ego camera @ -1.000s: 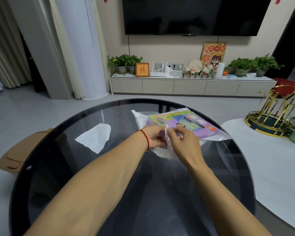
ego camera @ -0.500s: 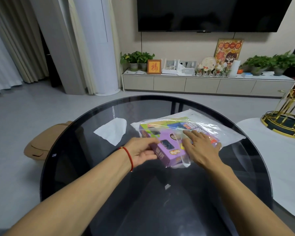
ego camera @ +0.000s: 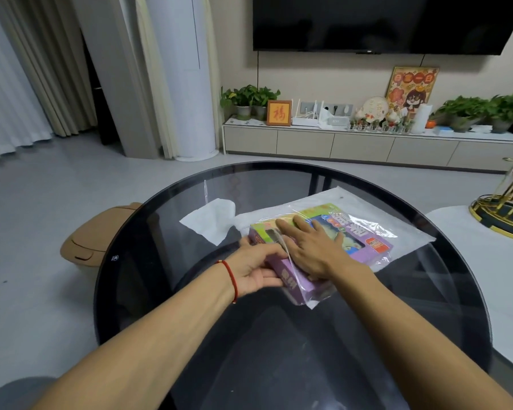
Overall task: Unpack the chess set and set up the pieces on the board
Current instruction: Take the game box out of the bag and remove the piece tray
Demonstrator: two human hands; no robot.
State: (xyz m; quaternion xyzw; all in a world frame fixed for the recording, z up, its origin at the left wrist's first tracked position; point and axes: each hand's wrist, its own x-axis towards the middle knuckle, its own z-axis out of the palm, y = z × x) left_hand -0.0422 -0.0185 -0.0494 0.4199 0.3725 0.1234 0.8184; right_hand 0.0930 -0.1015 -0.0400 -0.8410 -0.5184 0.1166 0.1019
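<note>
A purple and green chess set box (ego camera: 365,241) lies inside a clear plastic bag (ego camera: 397,220) on the round black glass table (ego camera: 279,350). My right hand (ego camera: 311,247) lies flat on top of the box with straight fingers, pressing it through the bag. My left hand (ego camera: 258,267), with a red string at the wrist, grips the box's near left end, fingers curled round it at the bag's mouth. No board or pieces are visible.
A white tissue (ego camera: 211,220) lies on the glass just left of the bag. A gold wire rack (ego camera: 507,208) stands on the white table (ego camera: 486,261) at the right. A tan bin (ego camera: 92,241) sits on the floor at the left.
My right hand has slid further over the top of the box and flattened. My left hand has moved round the box's near end. The box sits further out of the bag's mouth.
</note>
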